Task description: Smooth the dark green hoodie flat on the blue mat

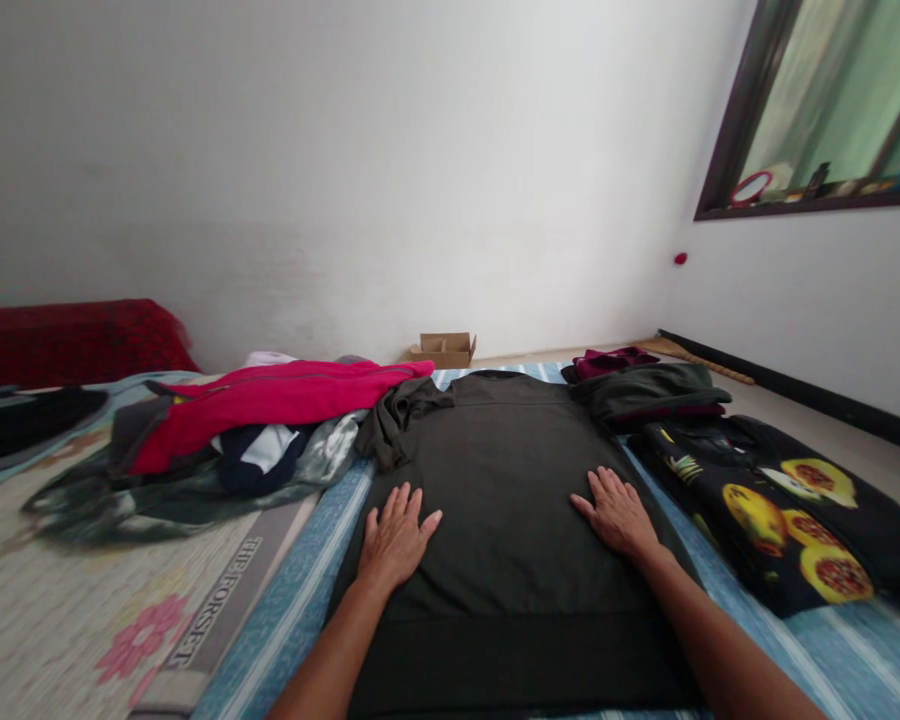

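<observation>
A dark olive sweatshirt (506,500) lies spread flat in front of me, its wide hem toward me and its neckline at the far end. On its left side rests my left hand (395,540), palm down with the fingers apart. My right hand (616,512) lies the same way on the right side of the cloth, thumb pointing inward. Neither hand grips anything. The left sleeve is bunched near the shoulder, beside a heap with a bright pink garment (285,400). The right sleeve cannot be made out clearly.
To the right lie a folded black garment with fruit print (787,510) and a stack of folded dark clothes (652,390). Beneath is a blue striped sheet (300,580), with a floral mat (112,600) at left. A cardboard box (448,350) stands by the wall.
</observation>
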Tool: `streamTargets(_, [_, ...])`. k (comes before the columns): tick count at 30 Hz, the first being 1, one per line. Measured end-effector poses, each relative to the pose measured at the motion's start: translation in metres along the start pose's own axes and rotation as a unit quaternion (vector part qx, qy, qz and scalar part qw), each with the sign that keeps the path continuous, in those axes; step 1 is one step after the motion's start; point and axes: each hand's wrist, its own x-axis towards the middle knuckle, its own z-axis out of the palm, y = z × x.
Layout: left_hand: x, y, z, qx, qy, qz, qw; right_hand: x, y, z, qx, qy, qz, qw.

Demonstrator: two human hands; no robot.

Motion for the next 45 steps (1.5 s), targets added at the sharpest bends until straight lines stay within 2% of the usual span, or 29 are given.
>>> streamTargets(28, [-0.0010, -0.0008, 0.0016, -0.001, 0.018, 0.007, 1.000, 0.0010, 0.0020, -0.0016, 0.005, -0.010, 0.005, 1.000])
streamTargets(45, [-0.0036, 0.0000, -0.0005, 0.011, 0.018, 0.007, 1.000, -0.0025, -0.0002, -0.0031, -0.007, 0.009, 0.000, 1.000])
